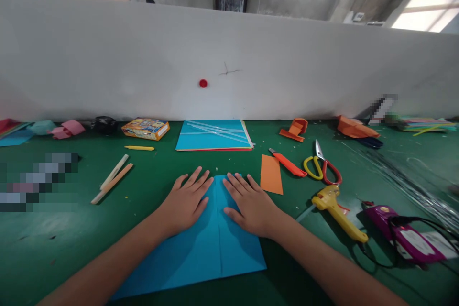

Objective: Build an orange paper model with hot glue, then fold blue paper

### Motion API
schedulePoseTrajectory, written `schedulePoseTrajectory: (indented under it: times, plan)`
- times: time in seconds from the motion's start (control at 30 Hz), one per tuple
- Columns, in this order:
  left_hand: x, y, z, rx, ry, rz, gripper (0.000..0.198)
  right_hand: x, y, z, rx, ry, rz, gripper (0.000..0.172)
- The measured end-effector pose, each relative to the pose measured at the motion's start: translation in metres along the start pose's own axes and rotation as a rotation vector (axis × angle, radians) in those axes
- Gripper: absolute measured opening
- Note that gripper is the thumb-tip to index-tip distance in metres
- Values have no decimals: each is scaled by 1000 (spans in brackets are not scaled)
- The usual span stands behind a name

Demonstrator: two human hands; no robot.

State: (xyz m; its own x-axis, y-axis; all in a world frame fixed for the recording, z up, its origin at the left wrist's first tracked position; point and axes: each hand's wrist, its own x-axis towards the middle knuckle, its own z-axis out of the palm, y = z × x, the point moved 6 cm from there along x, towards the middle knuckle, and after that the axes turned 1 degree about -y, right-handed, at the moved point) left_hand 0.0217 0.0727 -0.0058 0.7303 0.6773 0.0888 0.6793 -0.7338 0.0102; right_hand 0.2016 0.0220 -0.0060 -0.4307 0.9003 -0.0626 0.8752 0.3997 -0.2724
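A blue sheet of paper (201, 258) lies on the green table in front of me, with a crease running down it to the right of its middle. My left hand (188, 201) rests flat on the sheet's far part, left of the crease, fingers spread. On the other side of the crease my right hand (249, 203) lies palm down, its fingers stretched out. Neither hand grips anything. Part of the sheet is hidden under my hands and forearms. Just beyond my right fingertips is a small orange paper rectangle (271, 174).
Rightward lie a red utility knife (289, 164), scissors (324, 165), a yellow glue gun (337, 210) and a purple device with a cable (405, 234). Stacked coloured paper (215, 135) sits by the white partition (143, 57). Leftward are wooden sticks (114, 181), a yellow pen (139, 148) and a box (145, 128).
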Motion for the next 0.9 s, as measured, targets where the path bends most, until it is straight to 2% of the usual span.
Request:
schedulePoseTrajectory:
  times: [0.33, 0.67, 0.9]
  plan:
    - [0, 0, 1, 40, 16, 8, 54, 1, 1, -2, -16, -62, -28, 85]
    - [-1, -1, 0, 13, 23, -18, 53, -3, 2, 7, 10, -5, 68, 85]
    - [-1, -3, 3, -3, 6, -15, 55, -5, 3, 5, 8, 1, 52, 83]
